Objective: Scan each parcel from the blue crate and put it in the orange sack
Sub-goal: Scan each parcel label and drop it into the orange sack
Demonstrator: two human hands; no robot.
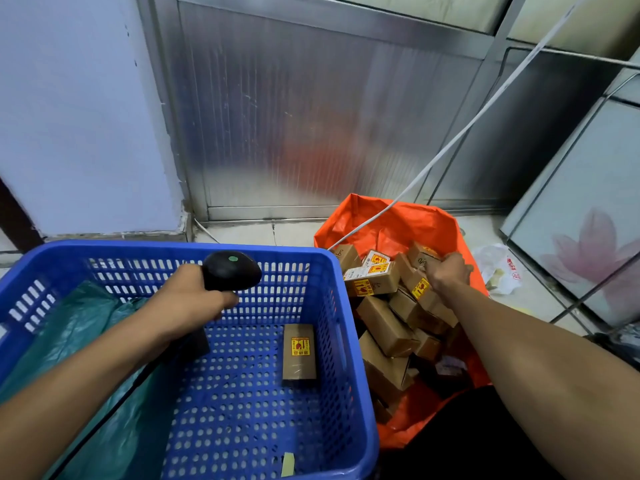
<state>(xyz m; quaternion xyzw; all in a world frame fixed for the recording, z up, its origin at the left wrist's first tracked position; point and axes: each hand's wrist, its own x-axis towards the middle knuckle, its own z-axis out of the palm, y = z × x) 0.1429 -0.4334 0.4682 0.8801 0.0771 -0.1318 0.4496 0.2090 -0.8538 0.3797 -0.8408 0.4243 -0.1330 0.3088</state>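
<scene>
The blue crate [349, 327] fills the lower left and holds one small brown parcel [299, 353] with a yellow-red sticker, lying flat near its right wall. My left hand [188, 306] grips a black handheld scanner [230, 270] above the crate. To the right, the orange sack [388, 223] stands open, piled with several brown parcels. My right hand [448, 270] reaches into the sack and holds a brown parcel [420, 254] at the top of the pile.
A green plastic sheet [69, 327] lines the crate's left side. A white cable [467, 128] runs from the upper right down into the sack. Metal panels stand behind, a flowered glass panel [581, 237] and crumpled plastic wrapper [498, 268] lie to the right.
</scene>
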